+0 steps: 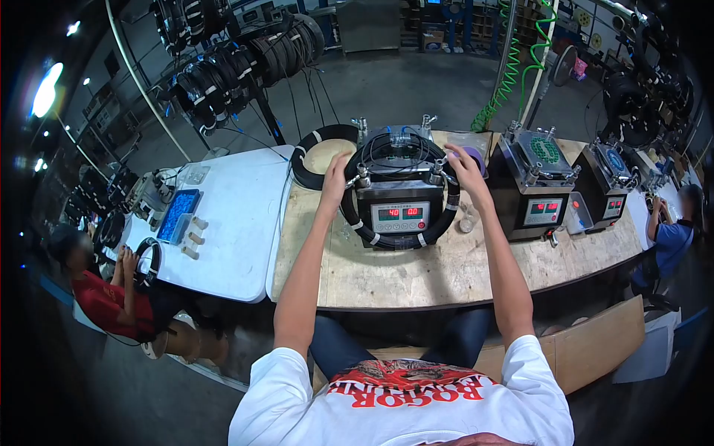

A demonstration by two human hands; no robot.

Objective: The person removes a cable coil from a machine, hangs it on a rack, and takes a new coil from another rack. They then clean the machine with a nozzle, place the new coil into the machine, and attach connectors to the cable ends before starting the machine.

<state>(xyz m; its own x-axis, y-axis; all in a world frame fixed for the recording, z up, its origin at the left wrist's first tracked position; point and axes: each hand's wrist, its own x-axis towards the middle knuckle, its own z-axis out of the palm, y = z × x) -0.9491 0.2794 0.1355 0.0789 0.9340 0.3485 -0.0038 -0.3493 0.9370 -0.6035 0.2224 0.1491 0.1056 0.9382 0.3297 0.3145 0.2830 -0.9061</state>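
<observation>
A coil of black cable (355,217), tied with white bands, stands upright against the front of a black bench machine (367,195). Its loop surrounds the machine's panel (400,215), which shows red digits. My left hand (337,181) grips the coil's upper left side, and my right hand (466,172) holds its upper right side, fingers curled toward the machine. Thin cable ends with blue tips (401,138) reach over the machine's top, between metal clamp posts. Behind my left hand, a second black coil (301,165) lies on the wooden bench.
Two similar machines (541,178) (611,172) stand to the right on the wooden bench (357,286). A white table (230,230) with a blue tray (178,215) adjoins on the left. People sit at both sides. A green coiled hose (506,85) hangs behind.
</observation>
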